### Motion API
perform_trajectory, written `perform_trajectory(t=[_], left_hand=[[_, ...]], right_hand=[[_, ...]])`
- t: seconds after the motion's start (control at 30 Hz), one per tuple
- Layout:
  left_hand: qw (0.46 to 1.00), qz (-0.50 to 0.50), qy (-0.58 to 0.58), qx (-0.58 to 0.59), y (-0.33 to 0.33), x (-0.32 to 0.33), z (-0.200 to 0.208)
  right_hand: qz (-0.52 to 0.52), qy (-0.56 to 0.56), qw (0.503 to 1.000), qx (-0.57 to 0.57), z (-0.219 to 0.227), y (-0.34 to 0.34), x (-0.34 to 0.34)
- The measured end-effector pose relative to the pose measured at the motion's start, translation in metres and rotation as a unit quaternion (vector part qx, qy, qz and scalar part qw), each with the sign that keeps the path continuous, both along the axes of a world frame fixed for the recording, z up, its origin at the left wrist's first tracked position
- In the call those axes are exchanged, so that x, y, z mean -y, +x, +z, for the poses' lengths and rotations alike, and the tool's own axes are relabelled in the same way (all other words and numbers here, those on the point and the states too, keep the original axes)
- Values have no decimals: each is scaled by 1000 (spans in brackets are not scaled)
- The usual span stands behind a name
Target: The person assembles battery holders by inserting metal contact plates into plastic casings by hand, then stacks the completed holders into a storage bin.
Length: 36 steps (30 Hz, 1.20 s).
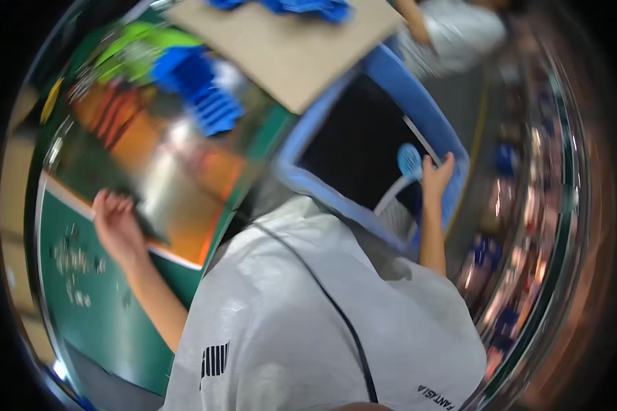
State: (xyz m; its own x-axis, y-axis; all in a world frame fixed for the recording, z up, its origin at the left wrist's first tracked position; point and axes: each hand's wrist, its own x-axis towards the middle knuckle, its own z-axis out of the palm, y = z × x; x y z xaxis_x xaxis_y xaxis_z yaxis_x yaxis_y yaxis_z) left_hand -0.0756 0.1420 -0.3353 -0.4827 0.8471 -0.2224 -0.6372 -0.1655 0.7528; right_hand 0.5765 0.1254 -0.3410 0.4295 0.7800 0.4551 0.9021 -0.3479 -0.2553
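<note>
My left hand (118,222) is over the green table at the near-left corner of a glossy, orange-printed sheet (185,240). Its fingers are loosely curled and apart, with nothing visible in them. To the right, my right hand (437,179) reaches over a light-blue bin (452,130). A glossy black panel (353,133) lies in the bin, with a round light-blue sticker (409,159) and a pale strip on it. Thumb and finger of my right hand appear to pinch the panel's right edge, though blur softens the contact.
Blue plastic parts (199,89) and a bright-green piece (134,48) lie on the table's far side. A beige board (288,48) juts over the bin. Small metal parts (75,260) are scattered on the green tabletop (130,335). Another person (452,34) stands beyond the bin.
</note>
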Motion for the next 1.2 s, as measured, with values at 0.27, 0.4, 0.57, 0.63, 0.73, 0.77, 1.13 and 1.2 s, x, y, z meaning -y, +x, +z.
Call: perform_trajectory(t=[0.27,0.4,0.57,0.63,0.73,0.77,1.13,1.2], left_hand=[[997,-57,22,-48,24,-20,-2],[998,-33,23,-41,21,-11,6],[998,-33,47,-34,4,1,-8],[999,-18,34,-31,15,-8,-9],[998,-35,25,-41,19,-11,3],[998,-26,14,-58,18,-5,6],[997,-21,-5,-75,21,-7,10],[997,-4,-15,-82,22,-6,9]], right_hand=[[-210,-188,955,-85,-66,49,152],[-263,-264,924,-91,-42,27,93],[-26,-90,987,-131,-46,0,5],[126,-19,962,-241,15,-88,-79],[395,91,873,-272,95,-257,-169],[469,67,840,-264,110,-306,-180],[529,-10,837,-143,63,-363,-188],[447,-22,863,-235,58,-318,-162]])
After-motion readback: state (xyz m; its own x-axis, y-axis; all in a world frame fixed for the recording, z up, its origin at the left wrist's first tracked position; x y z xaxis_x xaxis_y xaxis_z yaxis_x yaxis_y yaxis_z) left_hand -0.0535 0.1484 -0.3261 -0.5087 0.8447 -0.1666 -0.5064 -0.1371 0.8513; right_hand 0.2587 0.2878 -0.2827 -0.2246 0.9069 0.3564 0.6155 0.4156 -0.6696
